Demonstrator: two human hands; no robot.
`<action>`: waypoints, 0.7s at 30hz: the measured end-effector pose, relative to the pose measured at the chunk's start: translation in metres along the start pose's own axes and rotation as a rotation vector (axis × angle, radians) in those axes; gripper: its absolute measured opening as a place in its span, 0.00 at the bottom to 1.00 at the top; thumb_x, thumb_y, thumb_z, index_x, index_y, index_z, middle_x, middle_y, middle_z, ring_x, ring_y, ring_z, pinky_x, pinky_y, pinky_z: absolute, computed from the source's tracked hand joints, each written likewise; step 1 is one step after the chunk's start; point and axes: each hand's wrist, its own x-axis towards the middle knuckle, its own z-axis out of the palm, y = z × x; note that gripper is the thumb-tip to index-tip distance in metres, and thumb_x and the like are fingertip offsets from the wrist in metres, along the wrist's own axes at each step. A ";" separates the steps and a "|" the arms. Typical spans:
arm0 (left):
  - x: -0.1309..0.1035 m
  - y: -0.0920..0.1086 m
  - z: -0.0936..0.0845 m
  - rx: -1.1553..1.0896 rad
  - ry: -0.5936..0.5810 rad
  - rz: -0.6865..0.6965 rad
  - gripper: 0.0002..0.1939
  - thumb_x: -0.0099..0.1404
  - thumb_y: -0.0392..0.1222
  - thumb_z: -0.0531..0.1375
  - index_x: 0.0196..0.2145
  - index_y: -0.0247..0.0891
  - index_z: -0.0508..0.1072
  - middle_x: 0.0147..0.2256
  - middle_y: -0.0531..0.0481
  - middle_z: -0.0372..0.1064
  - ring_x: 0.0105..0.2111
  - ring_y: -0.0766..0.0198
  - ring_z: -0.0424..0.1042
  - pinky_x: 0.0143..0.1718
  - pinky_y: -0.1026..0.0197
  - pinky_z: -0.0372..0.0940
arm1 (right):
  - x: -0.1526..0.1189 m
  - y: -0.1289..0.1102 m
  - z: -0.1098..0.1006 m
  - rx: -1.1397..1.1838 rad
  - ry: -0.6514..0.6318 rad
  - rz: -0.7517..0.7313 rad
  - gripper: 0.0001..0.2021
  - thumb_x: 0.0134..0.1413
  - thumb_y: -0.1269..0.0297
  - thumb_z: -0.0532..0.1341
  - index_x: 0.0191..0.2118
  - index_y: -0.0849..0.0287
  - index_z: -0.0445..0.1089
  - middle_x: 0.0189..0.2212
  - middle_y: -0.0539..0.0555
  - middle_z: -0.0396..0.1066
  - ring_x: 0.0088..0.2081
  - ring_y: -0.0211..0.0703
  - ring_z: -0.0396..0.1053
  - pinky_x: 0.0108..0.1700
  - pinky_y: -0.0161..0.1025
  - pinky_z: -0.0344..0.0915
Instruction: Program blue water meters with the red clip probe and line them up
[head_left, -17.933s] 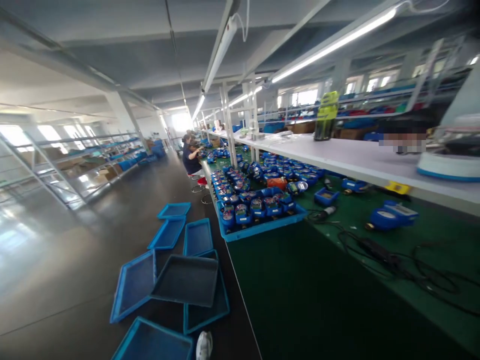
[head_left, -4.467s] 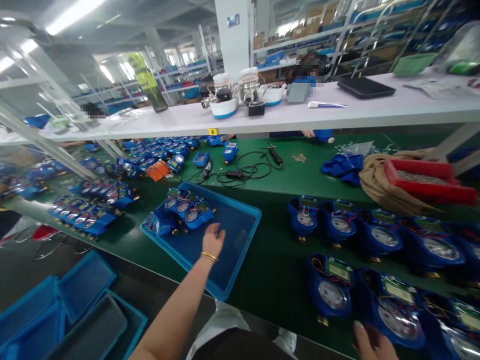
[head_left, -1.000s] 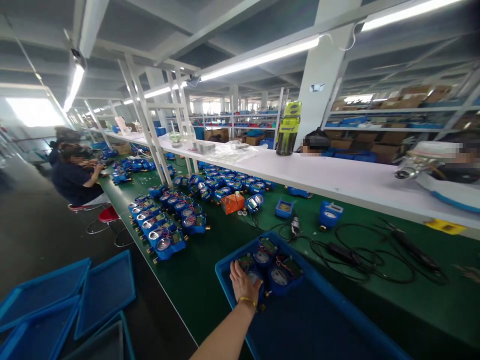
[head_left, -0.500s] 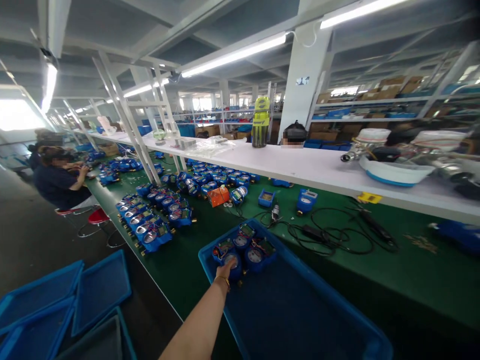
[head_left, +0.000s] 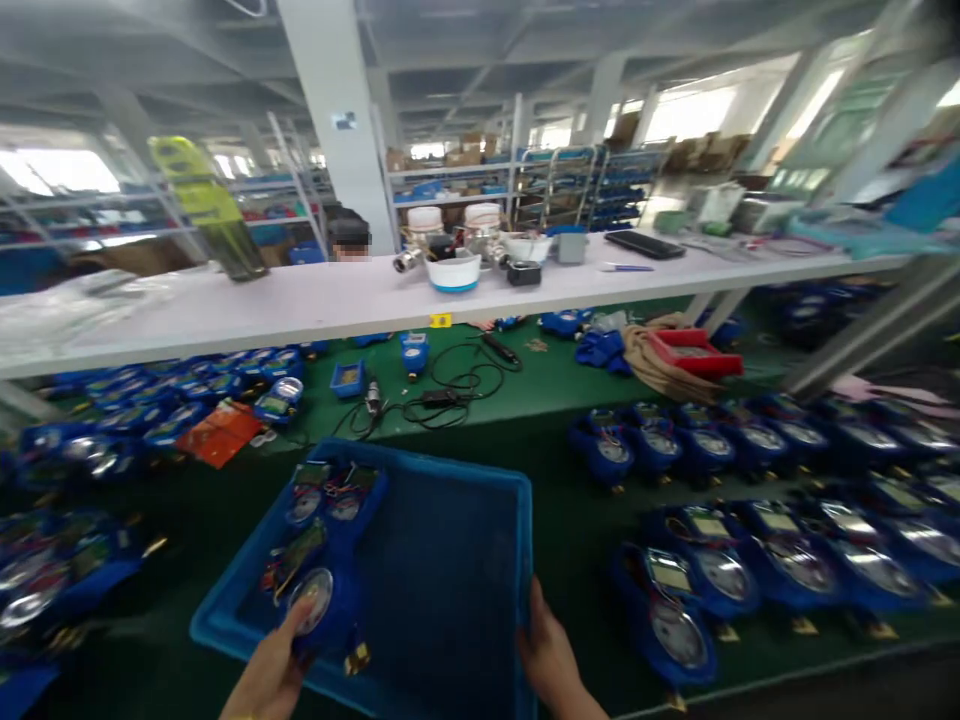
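My left hand (head_left: 271,662) is closed around a blue water meter (head_left: 330,600), its thumb on the round dial. That meter is at the near left of a blue tray (head_left: 526,530), tilted, with a brass fitting at its lower end. Two more blue meters (head_left: 346,508) with exposed circuit boards and wires lie in the tray's far left corner. My right hand (head_left: 551,650) grips the tray's right rim, its fingers partly hidden by the wall.
Rows of blue meters (head_left: 724,575) stand on the green bench to the right; more meters (head_left: 52,570) are at the left. Beyond the tray lie cables (head_left: 469,375), an electric screwdriver (head_left: 373,397) and a small blue bin (head_left: 348,378). A white shelf (head_left: 337,295) spans above. Someone's head shows behind it.
My view has swung to the right. My right hand has come into view at the tray's rim. My left hand now holds a meter tilted at the tray's near left.
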 end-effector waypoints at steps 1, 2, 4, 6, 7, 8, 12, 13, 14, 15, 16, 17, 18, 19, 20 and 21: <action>-0.007 0.002 0.012 0.039 -0.048 -0.014 0.15 0.64 0.37 0.58 0.47 0.29 0.66 0.32 0.45 0.74 0.30 0.59 0.74 0.33 0.60 0.69 | 0.002 -0.001 -0.001 0.011 -0.005 -0.001 0.34 0.53 0.76 0.51 0.65 0.75 0.41 0.58 0.67 0.59 0.58 0.51 0.61 0.57 0.41 0.59; -0.013 0.003 0.028 0.073 -0.098 -0.016 0.11 0.64 0.35 0.58 0.44 0.28 0.68 0.31 0.44 0.74 0.29 0.60 0.74 0.31 0.61 0.69 | 0.003 -0.003 -0.003 0.021 -0.013 -0.007 0.35 0.53 0.76 0.51 0.66 0.75 0.40 0.58 0.67 0.59 0.57 0.51 0.62 0.56 0.41 0.60; -0.021 0.001 0.070 0.126 -0.194 0.014 0.07 0.64 0.33 0.58 0.40 0.29 0.70 0.31 0.45 0.74 0.28 0.62 0.73 0.30 0.63 0.68 | 0.006 -0.006 -0.006 0.041 -0.031 -0.027 0.36 0.52 0.76 0.52 0.66 0.74 0.38 0.58 0.66 0.59 0.56 0.51 0.62 0.55 0.41 0.62; -0.021 -0.004 0.125 0.157 -0.285 0.073 0.05 0.63 0.31 0.58 0.38 0.31 0.71 0.32 0.47 0.74 0.29 0.65 0.73 0.31 0.65 0.67 | 0.008 -0.009 -0.008 0.063 -0.040 -0.046 0.38 0.50 0.78 0.53 0.67 0.70 0.38 0.58 0.64 0.60 0.56 0.51 0.63 0.55 0.42 0.62; -0.019 -0.007 0.155 0.183 -0.337 0.093 0.04 0.63 0.32 0.59 0.37 0.31 0.71 0.32 0.47 0.74 0.30 0.65 0.73 0.31 0.65 0.68 | 0.010 -0.011 -0.008 0.065 -0.044 -0.049 0.40 0.48 0.79 0.53 0.67 0.69 0.38 0.58 0.64 0.60 0.55 0.50 0.63 0.55 0.42 0.62; -0.016 -0.010 0.187 0.217 -0.383 0.110 0.04 0.63 0.33 0.59 0.37 0.30 0.72 0.33 0.46 0.74 0.30 0.65 0.73 0.32 0.64 0.68 | 0.012 -0.012 -0.007 0.060 -0.049 -0.048 0.41 0.46 0.80 0.54 0.67 0.69 0.39 0.58 0.65 0.60 0.55 0.51 0.64 0.55 0.42 0.62; -0.002 -0.027 0.310 0.369 -0.496 0.171 0.11 0.65 0.42 0.59 0.41 0.31 0.70 0.38 0.47 0.71 0.35 0.64 0.72 0.37 0.57 0.70 | 0.025 -0.013 0.005 0.023 -0.077 -0.015 0.43 0.41 0.82 0.55 0.66 0.65 0.43 0.55 0.67 0.63 0.50 0.56 0.68 0.50 0.46 0.65; 0.000 -0.032 0.337 0.402 -0.505 0.188 0.13 0.65 0.44 0.59 0.42 0.32 0.69 0.39 0.47 0.70 0.36 0.63 0.71 0.38 0.56 0.70 | 0.029 -0.014 0.009 0.023 -0.086 -0.002 0.43 0.40 0.82 0.56 0.66 0.64 0.44 0.54 0.67 0.64 0.49 0.58 0.69 0.49 0.48 0.66; 0.003 -0.038 0.362 0.433 -0.509 0.205 0.13 0.65 0.45 0.58 0.43 0.33 0.69 0.41 0.46 0.69 0.37 0.62 0.71 0.39 0.55 0.70 | 0.032 -0.015 0.013 0.023 -0.093 0.014 0.43 0.40 0.81 0.57 0.66 0.63 0.45 0.54 0.68 0.65 0.48 0.60 0.70 0.48 0.50 0.67; 0.006 -0.044 0.383 0.463 -0.511 0.221 0.14 0.65 0.45 0.58 0.44 0.33 0.69 0.42 0.46 0.69 0.38 0.62 0.71 0.39 0.54 0.70 | 0.035 -0.016 0.016 0.018 -0.095 0.033 0.43 0.40 0.81 0.57 0.66 0.63 0.46 0.53 0.68 0.65 0.46 0.61 0.71 0.46 0.52 0.67; 0.009 -0.050 0.402 0.491 -0.509 0.234 0.15 0.65 0.46 0.58 0.45 0.33 0.68 0.42 0.45 0.68 0.39 0.61 0.71 0.40 0.54 0.69 | 0.037 -0.019 0.018 0.006 -0.095 0.049 0.42 0.40 0.81 0.58 0.66 0.64 0.47 0.52 0.69 0.66 0.45 0.62 0.71 0.45 0.53 0.68; 0.013 -0.058 0.417 0.518 -0.506 0.245 0.15 0.65 0.46 0.58 0.45 0.33 0.68 0.43 0.45 0.68 0.40 0.61 0.70 0.40 0.53 0.69 | 0.038 -0.021 0.018 -0.013 -0.090 0.062 0.42 0.40 0.81 0.57 0.65 0.65 0.48 0.52 0.70 0.65 0.44 0.63 0.72 0.44 0.54 0.68; 0.018 -0.065 0.428 0.545 -0.502 0.254 0.15 0.65 0.46 0.58 0.45 0.33 0.68 0.43 0.45 0.68 0.40 0.60 0.70 0.41 0.53 0.69 | 0.037 -0.024 0.017 -0.035 -0.086 0.064 0.42 0.39 0.82 0.57 0.65 0.67 0.47 0.52 0.71 0.65 0.43 0.63 0.72 0.43 0.55 0.69; 0.023 -0.073 0.437 0.570 -0.496 0.262 0.15 0.65 0.47 0.58 0.45 0.33 0.68 0.43 0.45 0.68 0.40 0.60 0.70 0.41 0.52 0.69 | 0.035 -0.027 0.014 -0.056 -0.089 0.055 0.43 0.39 0.83 0.57 0.65 0.69 0.47 0.53 0.72 0.64 0.43 0.63 0.71 0.44 0.55 0.68; 0.029 -0.080 0.444 0.593 -0.493 0.271 0.16 0.65 0.47 0.58 0.45 0.33 0.68 0.43 0.45 0.68 0.41 0.60 0.70 0.42 0.52 0.69 | 0.033 -0.031 0.009 -0.071 -0.105 0.038 0.43 0.38 0.84 0.56 0.65 0.70 0.46 0.53 0.73 0.64 0.44 0.63 0.71 0.44 0.55 0.68; 0.035 -0.087 0.448 0.615 -0.492 0.282 0.16 0.65 0.48 0.58 0.45 0.33 0.69 0.43 0.45 0.68 0.41 0.59 0.70 0.42 0.51 0.68 | 0.031 -0.034 0.003 -0.076 -0.129 0.020 0.43 0.38 0.85 0.56 0.65 0.72 0.45 0.53 0.73 0.63 0.44 0.63 0.71 0.45 0.55 0.68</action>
